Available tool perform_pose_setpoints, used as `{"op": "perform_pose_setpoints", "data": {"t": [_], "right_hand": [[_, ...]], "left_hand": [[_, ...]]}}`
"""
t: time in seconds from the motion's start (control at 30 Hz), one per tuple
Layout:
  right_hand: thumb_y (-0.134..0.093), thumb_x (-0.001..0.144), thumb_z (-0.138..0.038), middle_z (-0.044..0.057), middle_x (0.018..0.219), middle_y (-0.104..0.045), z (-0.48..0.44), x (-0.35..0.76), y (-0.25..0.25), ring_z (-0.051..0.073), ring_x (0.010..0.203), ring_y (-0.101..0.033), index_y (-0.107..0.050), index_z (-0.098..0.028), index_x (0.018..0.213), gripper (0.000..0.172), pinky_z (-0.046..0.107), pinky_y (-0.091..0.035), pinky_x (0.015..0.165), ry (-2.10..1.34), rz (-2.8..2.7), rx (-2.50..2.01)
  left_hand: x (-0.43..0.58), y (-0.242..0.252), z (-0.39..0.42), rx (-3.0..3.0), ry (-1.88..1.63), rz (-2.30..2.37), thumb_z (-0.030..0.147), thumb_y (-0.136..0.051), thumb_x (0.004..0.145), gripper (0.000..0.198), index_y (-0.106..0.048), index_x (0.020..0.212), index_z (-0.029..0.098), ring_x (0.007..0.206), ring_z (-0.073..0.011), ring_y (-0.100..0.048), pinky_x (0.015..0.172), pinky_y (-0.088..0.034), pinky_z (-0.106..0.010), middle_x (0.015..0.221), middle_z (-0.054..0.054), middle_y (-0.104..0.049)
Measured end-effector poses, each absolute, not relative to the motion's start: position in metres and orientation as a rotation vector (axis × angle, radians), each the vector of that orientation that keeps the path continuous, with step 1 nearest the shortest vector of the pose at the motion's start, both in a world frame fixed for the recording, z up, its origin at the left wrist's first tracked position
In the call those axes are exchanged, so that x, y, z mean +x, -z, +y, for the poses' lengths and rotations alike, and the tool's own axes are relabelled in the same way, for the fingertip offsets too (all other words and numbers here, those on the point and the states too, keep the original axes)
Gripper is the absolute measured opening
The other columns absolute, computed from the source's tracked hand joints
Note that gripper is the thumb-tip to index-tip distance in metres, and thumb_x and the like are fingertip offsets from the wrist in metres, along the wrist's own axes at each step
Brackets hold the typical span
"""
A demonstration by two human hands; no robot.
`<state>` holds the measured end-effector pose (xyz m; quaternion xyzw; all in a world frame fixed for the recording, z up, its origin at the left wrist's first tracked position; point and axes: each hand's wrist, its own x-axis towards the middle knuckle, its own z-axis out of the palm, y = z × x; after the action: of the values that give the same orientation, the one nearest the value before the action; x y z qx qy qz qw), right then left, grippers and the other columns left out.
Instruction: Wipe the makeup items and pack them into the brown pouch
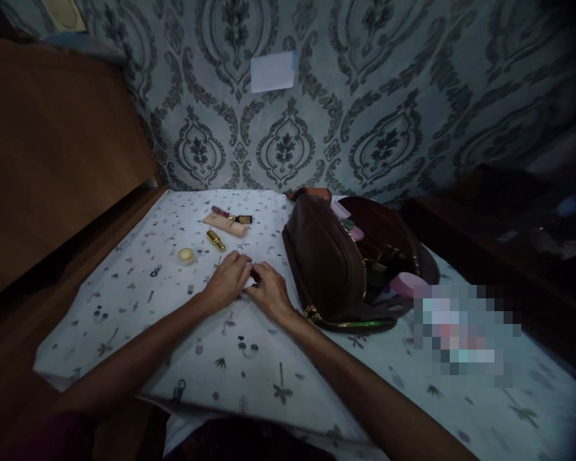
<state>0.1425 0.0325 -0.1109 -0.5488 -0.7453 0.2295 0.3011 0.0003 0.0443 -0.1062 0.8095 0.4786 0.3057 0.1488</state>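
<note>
My left hand [227,280] and my right hand [271,291] meet low over the white printed cloth [192,352], fingers curled and closed. Between their fingertips is a small dark thing [255,274], mostly hidden, whose kind I cannot make out. Just beyond my left hand lies a gold tube [216,241], perhaps a lipstick, with a small round pale-yellow-topped jar [186,256] to its left. Farther back are a beige squeeze tube [224,224] and a slim tube with a dark cap [242,219]. To the right of my right hand stands an open brown bag [319,250].
Pink items, including a round one [408,283], show in the bag's opening. Beyond the cloth rises a patterned wall [288,141] with a white card [272,72] on it. Wooden furniture [57,141] borders the left side. A blurred-out patch [461,336] covers something at right.
</note>
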Motion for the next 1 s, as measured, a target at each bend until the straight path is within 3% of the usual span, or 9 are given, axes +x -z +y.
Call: {"op": "perform_pose_setpoints", "data": {"t": [0.2, 0.3, 0.47, 0.57, 0.7, 0.9, 1.0], "right_hand": [[-0.075, 0.075, -0.025, 0.008, 0.099, -0.067, 0.031, 0.143, 0.110, 0.024, 0.099, -0.058, -0.065, -0.018, 0.092, 0.021, 0.036, -0.043, 0.089, -0.698, -1.966, -1.354], [-0.074, 0.076, -0.025, 0.005, 0.096, -0.069, 0.030, 0.143, 0.114, 0.021, 0.093, -0.060, -0.064, -0.019, 0.096, 0.024, 0.034, -0.045, 0.086, -0.787, -1.970, -1.289], [-0.069, 0.077, -0.040, 0.002, 0.092, -0.067, 0.029, 0.140, 0.118, 0.017, 0.086, -0.064, -0.058, -0.019, 0.094, 0.029, 0.029, -0.049, 0.078, -1.303, -1.579, -0.907], [-0.074, 0.072, -0.051, 0.000, 0.086, -0.066, 0.027, 0.137, 0.115, 0.016, 0.078, -0.065, -0.059, -0.020, 0.093, 0.040, 0.028, -0.050, 0.073, -1.563, -1.265, -0.801], [-0.080, 0.062, -0.058, -0.003, 0.072, -0.060, 0.026, 0.138, 0.110, 0.013, 0.066, -0.060, -0.061, -0.021, 0.085, 0.048, 0.024, -0.047, 0.063, -1.728, -0.970, -0.768], [-0.074, 0.075, -0.050, -0.005, 0.061, -0.050, 0.024, 0.144, 0.101, 0.010, 0.055, -0.047, -0.055, -0.020, 0.075, 0.035, 0.024, -0.037, 0.052, -1.873, -0.878, -0.839], [-0.082, 0.067, -0.048, -0.006, 0.062, -0.052, 0.023, 0.145, 0.098, 0.008, 0.052, -0.045, -0.057, -0.019, 0.076, 0.039, 0.022, -0.034, 0.048, -1.907, -0.822, -0.803]], "left_hand": [[-0.014, 0.103, 0.057, 2.072, -0.987, 1.353, 0.038, -0.047, 0.090, 0.026, -0.061, 0.096, 0.017, 0.082, -0.0198, -0.059, 0.080, -0.048, -0.032, 0.087, -0.004, -0.064], [-0.018, 0.105, 0.061, 1.933, -1.042, 1.340, 0.041, -0.052, 0.086, 0.026, -0.061, 0.092, 0.016, 0.084, -0.0191, -0.059, 0.079, -0.048, -0.029, 0.087, -0.003, -0.065], [-0.015, 0.108, 0.058, 1.728, -1.125, 1.350, 0.049, -0.032, 0.097, 0.044, -0.060, 0.098, 0.015, 0.072, -0.0161, -0.056, 0.067, -0.048, -0.026, 0.079, -0.003, -0.061], [-0.010, 0.106, 0.049, 1.791, -1.142, 1.272, 0.055, -0.025, 0.100, 0.053, -0.062, 0.102, 0.016, 0.080, -0.0180, -0.059, 0.075, -0.049, -0.029, 0.086, -0.005, -0.062], [-0.007, 0.102, 0.038, 2.150, -1.169, 1.189, 0.057, -0.035, 0.099, 0.052, -0.058, 0.119, 0.014, 0.107, -0.0236, -0.056, 0.097, -0.044, -0.035, 0.111, -0.011, -0.060], [-0.014, 0.101, 0.038, 2.476, -1.113, 1.076, 0.063, -0.048, 0.092, 0.058, -0.056, 0.123, 0.015, 0.101, -0.0240, -0.057, 0.089, -0.046, -0.034, 0.105, -0.011, -0.060], [-0.017, 0.101, 0.042, 2.583, -1.135, 1.066, 0.068, -0.050, 0.088, 0.060, -0.059, 0.116, 0.015, 0.094, -0.0237, -0.057, 0.083, -0.046, -0.033, 0.097, -0.009, -0.059]]}}
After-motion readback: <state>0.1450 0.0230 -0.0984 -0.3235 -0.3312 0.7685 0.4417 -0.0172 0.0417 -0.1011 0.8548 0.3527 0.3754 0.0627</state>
